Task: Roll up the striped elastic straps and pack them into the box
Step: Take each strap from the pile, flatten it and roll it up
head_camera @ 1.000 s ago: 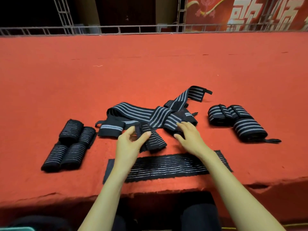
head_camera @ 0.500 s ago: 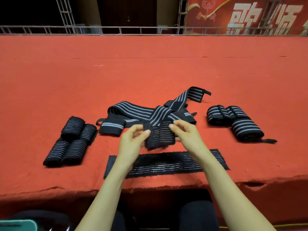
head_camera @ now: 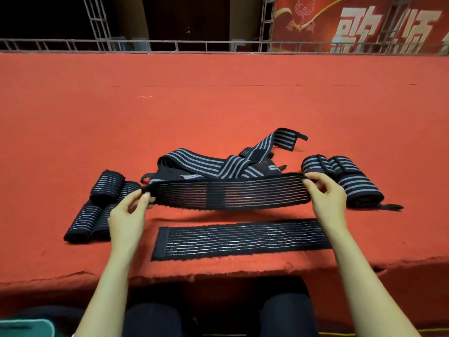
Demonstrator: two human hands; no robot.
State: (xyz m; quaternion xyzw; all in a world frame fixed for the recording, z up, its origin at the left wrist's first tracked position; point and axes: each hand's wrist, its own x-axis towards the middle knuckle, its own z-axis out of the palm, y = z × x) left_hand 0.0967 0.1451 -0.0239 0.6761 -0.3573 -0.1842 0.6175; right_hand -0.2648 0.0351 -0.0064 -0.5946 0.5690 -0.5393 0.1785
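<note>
A thin-striped black strap (head_camera: 233,194) is stretched flat in the air above the red surface. My left hand (head_camera: 128,215) pinches its left end and my right hand (head_camera: 325,198) pinches its right end. Below it a second thin-striped strap (head_camera: 240,238) lies flat near the front edge. Behind them sits a tangle of wide-striped straps (head_camera: 218,164). Several rolled thin-striped straps (head_camera: 97,207) lie at the left. Rolled wide-striped straps (head_camera: 349,178) lie at the right. No box is in view.
The red felt-covered platform (head_camera: 218,98) stretches far back to a metal railing (head_camera: 170,46). Its frayed front edge (head_camera: 194,276) runs just above my knees. A teal object (head_camera: 24,328) shows at the bottom left corner.
My hands lifted the folded strap off the pile and pulled apart, left hand leftward and right hand rightward. The strap now hangs stretched out at full length between them.
</note>
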